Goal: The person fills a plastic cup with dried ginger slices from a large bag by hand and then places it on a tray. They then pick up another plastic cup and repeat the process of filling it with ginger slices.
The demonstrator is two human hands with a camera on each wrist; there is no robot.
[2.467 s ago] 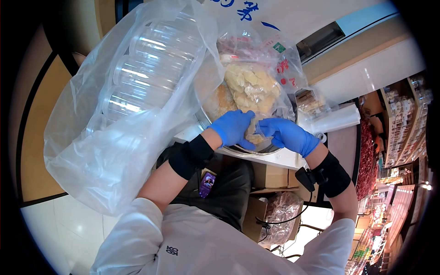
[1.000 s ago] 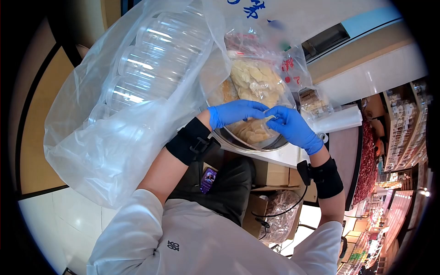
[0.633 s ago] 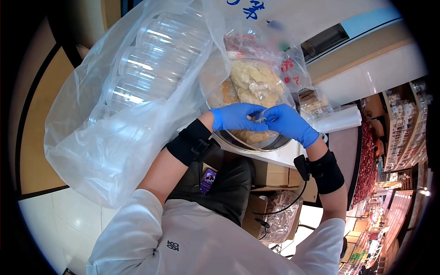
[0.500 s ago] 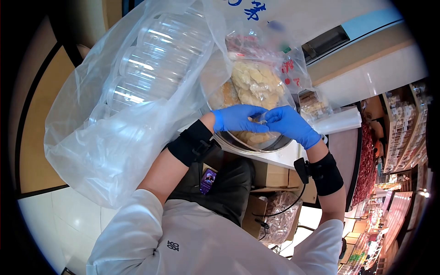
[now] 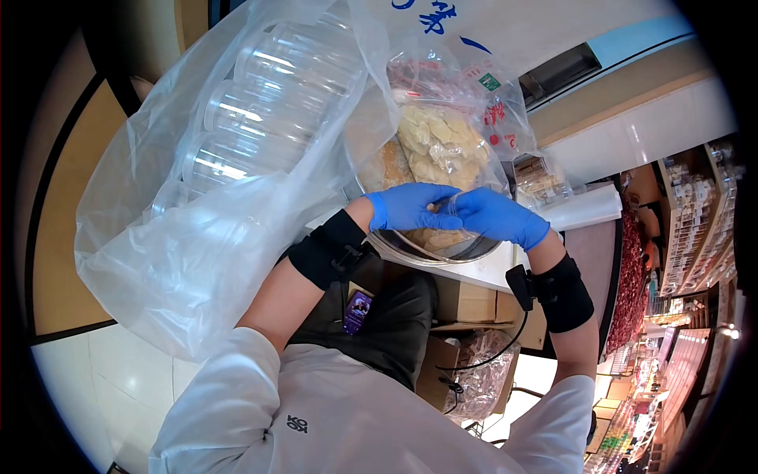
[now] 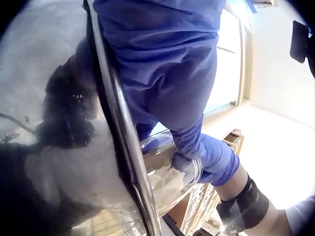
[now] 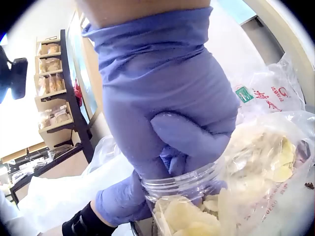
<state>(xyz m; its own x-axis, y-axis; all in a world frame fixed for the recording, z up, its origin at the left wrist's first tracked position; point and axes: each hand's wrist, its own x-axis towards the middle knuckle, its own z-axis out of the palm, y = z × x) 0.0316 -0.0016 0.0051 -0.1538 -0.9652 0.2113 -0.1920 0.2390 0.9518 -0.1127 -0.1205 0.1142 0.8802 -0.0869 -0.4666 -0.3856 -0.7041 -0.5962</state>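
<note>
In the head view, my blue-gloved left hand (image 5: 410,207) and right hand (image 5: 499,215) meet over a steel basin (image 5: 407,251). My left hand grips a clear, screw-necked plastic jar (image 7: 182,216) holding pale yellow thin slices. The right hand is at the jar's mouth, its fingertips reaching inside; one finger shows through the wall in the left wrist view, and I cannot tell whether it pinches a slice. An open clear bag of the same slices (image 5: 442,141) lies in the basin, just beyond both hands. The basin's rim (image 6: 123,128) runs close beside the left hand.
A large translucent bag (image 5: 189,268) of stacked clear jars (image 5: 264,110) stands left of the basin. A rolled plastic sleeve (image 5: 580,207) and a small clear pack (image 5: 541,180) are to the right. Below the counter sit cardboard boxes (image 5: 466,302).
My hands have come up from deeper in the basin and closed together at the jar. Over the last half second they have barely moved; the right hand's fingers sit slightly further over the mouth.
</note>
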